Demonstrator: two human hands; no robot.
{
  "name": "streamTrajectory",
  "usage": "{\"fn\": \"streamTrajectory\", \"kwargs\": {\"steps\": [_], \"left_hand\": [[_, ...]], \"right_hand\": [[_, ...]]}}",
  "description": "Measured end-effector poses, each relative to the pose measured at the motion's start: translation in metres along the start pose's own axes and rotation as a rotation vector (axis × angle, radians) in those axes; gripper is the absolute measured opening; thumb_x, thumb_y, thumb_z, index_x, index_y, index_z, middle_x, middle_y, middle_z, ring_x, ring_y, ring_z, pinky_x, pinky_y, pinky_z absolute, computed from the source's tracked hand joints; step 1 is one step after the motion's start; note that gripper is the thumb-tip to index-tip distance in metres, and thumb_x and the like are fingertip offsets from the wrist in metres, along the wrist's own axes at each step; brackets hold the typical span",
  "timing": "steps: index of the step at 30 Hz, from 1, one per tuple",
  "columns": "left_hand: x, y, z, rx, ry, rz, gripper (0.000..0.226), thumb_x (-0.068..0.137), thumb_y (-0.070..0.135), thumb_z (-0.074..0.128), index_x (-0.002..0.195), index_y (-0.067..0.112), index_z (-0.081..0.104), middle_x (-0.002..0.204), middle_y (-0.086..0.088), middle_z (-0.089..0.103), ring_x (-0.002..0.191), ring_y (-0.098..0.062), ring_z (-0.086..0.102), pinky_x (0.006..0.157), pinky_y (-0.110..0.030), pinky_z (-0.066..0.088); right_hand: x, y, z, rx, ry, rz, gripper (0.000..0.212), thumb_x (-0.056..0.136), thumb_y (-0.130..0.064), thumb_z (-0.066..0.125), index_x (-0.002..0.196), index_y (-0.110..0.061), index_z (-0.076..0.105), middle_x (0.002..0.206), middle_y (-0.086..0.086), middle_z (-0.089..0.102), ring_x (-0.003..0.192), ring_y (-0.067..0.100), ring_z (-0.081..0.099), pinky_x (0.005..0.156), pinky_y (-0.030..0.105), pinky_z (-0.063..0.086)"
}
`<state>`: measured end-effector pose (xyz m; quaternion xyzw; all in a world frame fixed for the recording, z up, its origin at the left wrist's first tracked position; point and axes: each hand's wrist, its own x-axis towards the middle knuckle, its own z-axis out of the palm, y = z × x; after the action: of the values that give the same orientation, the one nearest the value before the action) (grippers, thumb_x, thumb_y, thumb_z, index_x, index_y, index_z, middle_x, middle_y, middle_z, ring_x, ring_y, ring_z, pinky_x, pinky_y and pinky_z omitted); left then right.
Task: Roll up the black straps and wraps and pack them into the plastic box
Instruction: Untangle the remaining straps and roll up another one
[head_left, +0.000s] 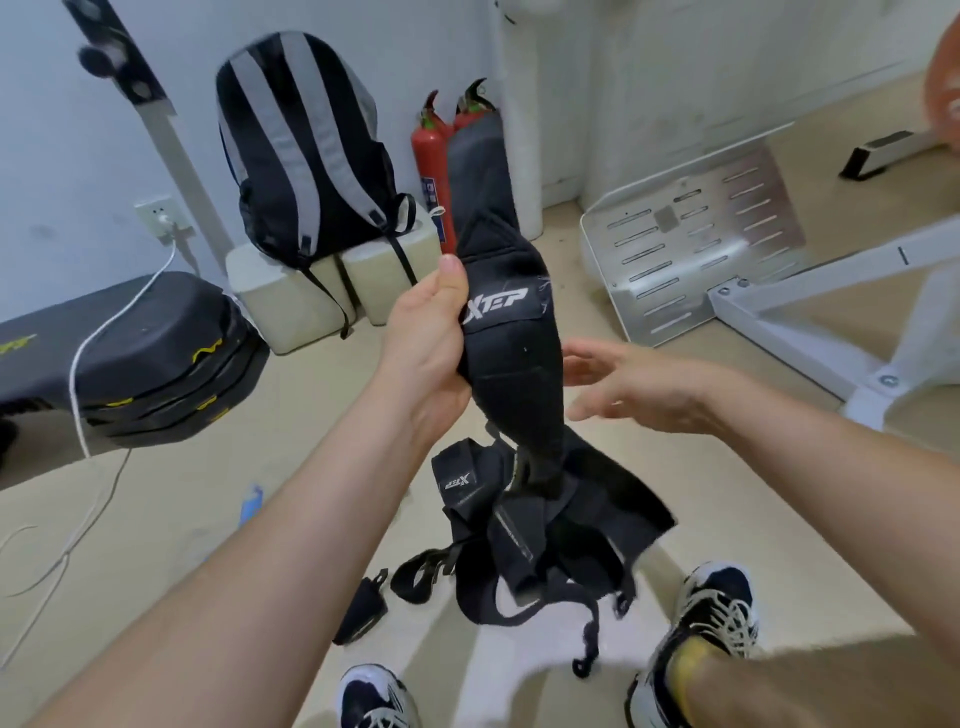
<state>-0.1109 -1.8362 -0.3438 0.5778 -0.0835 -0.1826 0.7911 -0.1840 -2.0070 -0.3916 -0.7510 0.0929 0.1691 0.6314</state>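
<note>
We stand over a pale floor (218, 499) with a black padded bench (130, 353) at our left, a perforated metal plate (691, 249) at our right and a striped backpack (306, 145) resting on two pale tubs (275, 291) against the wall. We cannot tell whether either tub is the plastic box the task names; no open box shows near us.

Between our shoes (711, 618) lies the heap of black straps and wraps (561, 519), loose and tangled, none of it rolled. One long logo wrap (511, 353) hangs up out of that heap, its lower end trailing down into the heap.

Our left hand (431, 343) grips this wrap near its top, thumb pressed along the edge by the white lettering, fingers curled behind. Our right hand (639, 384) is spread wide and holds nothing, its fingertips just beside the wrap's right edge.

Beside the heap, a looped strap (415, 574) and a small dark piece (361, 610) lie apart on the floor.

We judge the task barely begun: one wrap is lifted for rolling, and every roll and all the packing remain.
</note>
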Motion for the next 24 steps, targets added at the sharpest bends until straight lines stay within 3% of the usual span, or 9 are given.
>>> {"fn": "streamTrajectory", "kwargs": {"steps": [2, 6, 9, 11, 14, 16, 18, 21, 24], "left_hand": [[0.000, -0.002, 0.011, -0.010, 0.037, 0.014, 0.037, 0.107, 0.031, 0.038, 0.099, 0.009, 0.067, 0.087, -0.005, 0.076, 0.079, -0.017, 0.073, 0.073, -0.032, 0.058], [0.002, 0.003, 0.027, -0.060, 0.082, 0.043, 0.037, 0.106, 0.034, 0.039, 0.098, 0.008, 0.064, 0.096, -0.008, 0.074, 0.090, -0.020, 0.071, 0.086, -0.038, 0.059], [0.010, 0.005, 0.028, 0.022, 0.074, 0.086, 0.035, 0.103, 0.039, 0.043, 0.101, 0.009, 0.060, 0.107, -0.014, 0.068, 0.100, -0.026, 0.066, 0.101, -0.051, 0.049], [0.012, 0.005, 0.019, 0.069, 0.048, 0.072, 0.036, 0.104, 0.039, 0.043, 0.105, 0.011, 0.066, 0.112, -0.009, 0.072, 0.104, -0.022, 0.069, 0.095, -0.045, 0.054], [0.005, -0.012, -0.007, 0.316, 0.164, 0.128, 0.029, 0.094, 0.053, 0.055, 0.110, 0.029, 0.062, 0.109, 0.017, 0.065, 0.102, -0.001, 0.060, 0.095, -0.035, 0.049], [-0.016, -0.049, -0.027, 0.393, 0.353, 0.080, 0.032, 0.084, 0.054, 0.068, 0.094, 0.028, 0.052, 0.092, 0.013, 0.055, 0.084, -0.007, 0.055, 0.083, -0.027, 0.049], [-0.045, -0.102, -0.034, 0.564, 0.282, -0.082, 0.049, 0.071, 0.056, 0.076, 0.092, 0.023, 0.046, 0.087, 0.006, 0.049, 0.079, -0.015, 0.052, 0.068, -0.021, 0.045], [-0.066, -0.168, -0.032, 0.980, 0.101, -0.150, 0.076, 0.062, 0.062, 0.075, 0.122, 0.026, 0.046, 0.119, 0.004, 0.048, 0.113, -0.019, 0.048, 0.087, -0.027, 0.041], [-0.041, -0.174, -0.021, 0.980, 0.181, -0.074, 0.078, 0.072, 0.053, 0.076, 0.133, 0.026, 0.036, 0.120, 0.002, 0.048, 0.108, -0.018, 0.052, 0.085, -0.033, 0.047]], "right_hand": [[-0.002, -0.004, 0.016, 0.104, -0.141, -0.053, 0.069, 0.065, -0.007, 0.078, 0.127, -0.032, 0.059, 0.132, 0.001, 0.062, 0.123, 0.015, 0.054, 0.102, 0.038, 0.039], [0.007, 0.019, 0.059, 0.106, 0.278, -0.186, 0.031, 0.081, -0.016, 0.081, 0.110, -0.016, 0.070, 0.108, 0.009, 0.074, 0.106, 0.028, 0.067, 0.099, 0.047, 0.052], [0.008, 0.016, 0.069, 0.308, 0.324, -0.257, 0.023, 0.088, -0.024, 0.073, 0.108, -0.013, 0.072, 0.106, 0.010, 0.075, 0.102, 0.025, 0.070, 0.091, 0.036, 0.058], [0.009, 0.004, 0.066, 0.386, 0.332, -0.271, 0.020, 0.093, -0.028, 0.066, 0.107, -0.015, 0.071, 0.105, 0.005, 0.076, 0.097, 0.019, 0.072, 0.085, 0.028, 0.059], [0.016, -0.006, 0.059, 0.516, 0.530, -0.263, 0.017, 0.095, -0.034, 0.064, 0.105, -0.021, 0.067, 0.107, 0.002, 0.075, 0.102, 0.020, 0.070, 0.093, 0.041, 0.056], [0.021, -0.009, 0.050, 0.721, 0.663, -0.218, 0.017, 0.098, -0.031, 0.060, 0.107, -0.017, 0.064, 0.107, 0.002, 0.073, 0.102, 0.022, 0.069, 0.091, 0.042, 0.056], [0.025, -0.013, 0.040, 0.931, 0.741, -0.138, 0.028, 0.100, -0.030, 0.057, 0.120, -0.011, 0.060, 0.113, 0.007, 0.069, 0.104, 0.027, 0.067, 0.090, 0.044, 0.056], [0.030, -0.015, 0.037, 1.119, 0.766, -0.031, 0.039, 0.098, -0.032, 0.060, 0.131, -0.011, 0.054, 0.125, 0.011, 0.062, 0.108, 0.033, 0.063, 0.094, 0.053, 0.054], [0.028, -0.024, 0.039, 1.199, 0.791, 0.024, 0.013, 0.099, -0.020, 0.059, 0.105, -0.009, 0.059, 0.106, 0.011, 0.064, 0.089, 0.029, 0.064, 0.088, 0.047, 0.055]]}}
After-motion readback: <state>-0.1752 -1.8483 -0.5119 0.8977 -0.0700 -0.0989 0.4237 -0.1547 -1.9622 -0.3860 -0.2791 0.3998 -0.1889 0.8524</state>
